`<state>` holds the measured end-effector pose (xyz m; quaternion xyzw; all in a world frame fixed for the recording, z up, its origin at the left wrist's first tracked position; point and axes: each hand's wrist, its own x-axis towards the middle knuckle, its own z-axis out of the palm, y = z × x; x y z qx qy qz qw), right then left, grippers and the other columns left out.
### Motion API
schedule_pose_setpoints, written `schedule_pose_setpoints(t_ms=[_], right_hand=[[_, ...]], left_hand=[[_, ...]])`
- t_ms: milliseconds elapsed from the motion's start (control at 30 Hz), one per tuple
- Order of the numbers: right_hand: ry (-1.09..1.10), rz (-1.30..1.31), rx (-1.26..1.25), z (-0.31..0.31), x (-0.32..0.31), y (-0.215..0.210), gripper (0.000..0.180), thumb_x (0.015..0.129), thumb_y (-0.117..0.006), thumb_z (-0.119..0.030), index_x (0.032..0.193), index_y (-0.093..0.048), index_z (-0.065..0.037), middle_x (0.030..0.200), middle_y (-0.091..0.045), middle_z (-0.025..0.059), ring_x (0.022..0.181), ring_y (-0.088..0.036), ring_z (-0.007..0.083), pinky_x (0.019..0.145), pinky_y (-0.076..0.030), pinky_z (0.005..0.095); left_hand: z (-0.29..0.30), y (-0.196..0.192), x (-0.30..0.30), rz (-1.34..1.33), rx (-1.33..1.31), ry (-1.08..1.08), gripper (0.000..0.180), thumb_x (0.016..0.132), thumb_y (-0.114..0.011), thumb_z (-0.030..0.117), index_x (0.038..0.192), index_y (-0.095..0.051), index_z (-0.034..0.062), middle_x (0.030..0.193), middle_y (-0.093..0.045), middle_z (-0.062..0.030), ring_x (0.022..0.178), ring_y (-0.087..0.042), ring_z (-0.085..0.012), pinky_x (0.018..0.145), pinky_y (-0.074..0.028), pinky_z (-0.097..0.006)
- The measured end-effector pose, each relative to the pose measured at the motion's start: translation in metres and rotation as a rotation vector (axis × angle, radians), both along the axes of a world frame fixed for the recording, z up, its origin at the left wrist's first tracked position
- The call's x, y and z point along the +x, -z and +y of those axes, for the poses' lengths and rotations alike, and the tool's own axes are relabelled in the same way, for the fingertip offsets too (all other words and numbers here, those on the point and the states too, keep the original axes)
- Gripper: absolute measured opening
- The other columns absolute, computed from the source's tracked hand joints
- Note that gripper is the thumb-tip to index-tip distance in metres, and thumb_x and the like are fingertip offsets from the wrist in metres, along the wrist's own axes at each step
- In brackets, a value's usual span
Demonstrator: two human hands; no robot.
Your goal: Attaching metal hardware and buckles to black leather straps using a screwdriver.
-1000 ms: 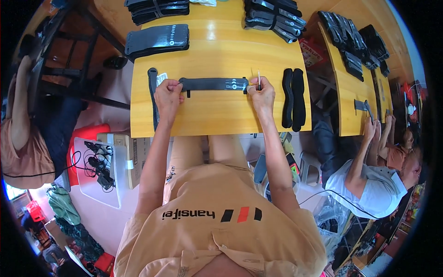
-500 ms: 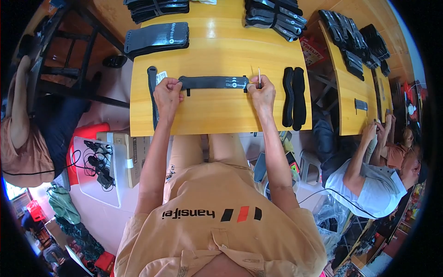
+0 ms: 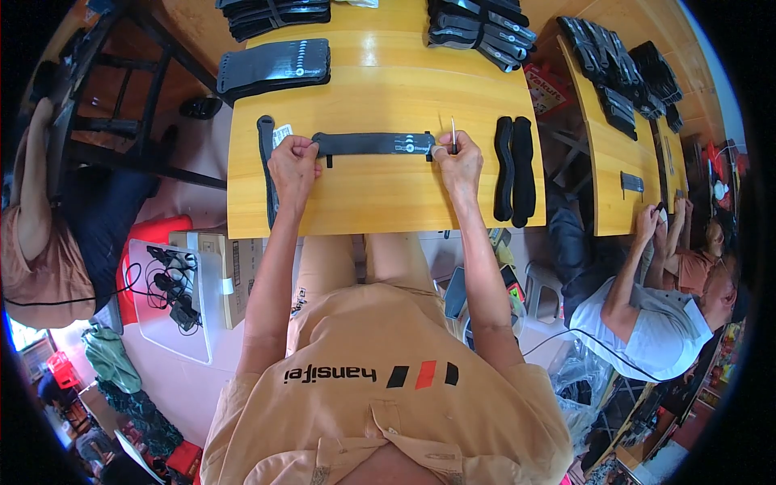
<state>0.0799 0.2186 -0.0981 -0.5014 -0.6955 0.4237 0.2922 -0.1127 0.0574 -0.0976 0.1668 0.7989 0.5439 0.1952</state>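
Observation:
A dark strap with white printing near its right end [image 3: 364, 145] stretches sideways between my hands, over the wooden table [image 3: 380, 198]. My left hand [image 3: 294, 168] pinches its left end between thumb and fingers. At the other end, my right hand [image 3: 459, 166] is closed on the strap's edge and also holds a slim, pointed metal tool [image 3: 453, 133] upright, its dark handle partly covered by the fingers. Short black tabs poke out below the strap near each end. Left of my left hand lies another narrow black strap [image 3: 267, 170], beside a white label [image 3: 282, 134].
Two rolled black straps [image 3: 514, 170] lie at the table's right edge. Stacks of dark straps [image 3: 275, 69] and bound bundles [image 3: 481, 32] sit farther back. On the right, a person in white [image 3: 647, 323] works at another table [image 3: 618, 162]; another person [image 3: 40, 259] sits left.
My hands, the strap and the pointed tool stay in nearly the same place. At the right-hand table, a co-worker's hands have shifted slightly.

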Motion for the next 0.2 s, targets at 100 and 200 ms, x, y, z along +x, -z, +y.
schedule_pose_setpoints(t_ms=[100, 200], right_hand=[[0.002, 0.007, 0.019, 0.001, 0.0003, 0.0021, 0.011, 0.069, -0.064, -0.003, 0.077, -0.057, -0.001, 0.062, -0.055, 0.0018, 0.057, -0.051, 0.0095, 0.055, -0.042, 0.0238], [-0.002, -0.004, 0.029, 0.0007, 0.0002, 0.0024, 0.011, 0.069, -0.064, -0.003, 0.077, -0.058, -0.001, 0.062, -0.055, 0.002, 0.057, -0.051, 0.0097, 0.056, -0.042, 0.0239]], left_hand=[[0.0001, 0.0027, -0.0014, 0.001, -0.003, 0.0, 0.011, 0.077, -0.062, 0.006, 0.08, -0.06, -0.0035, 0.063, -0.06, -0.0074, 0.047, -0.059, -0.0122, 0.043, -0.048, -0.024], [-0.0002, 0.0035, -0.0019, 0.005, -0.008, 0.003, 0.01, 0.077, -0.062, 0.006, 0.08, -0.06, -0.0034, 0.064, -0.06, -0.0073, 0.047, -0.059, -0.0125, 0.043, -0.048, -0.024]])
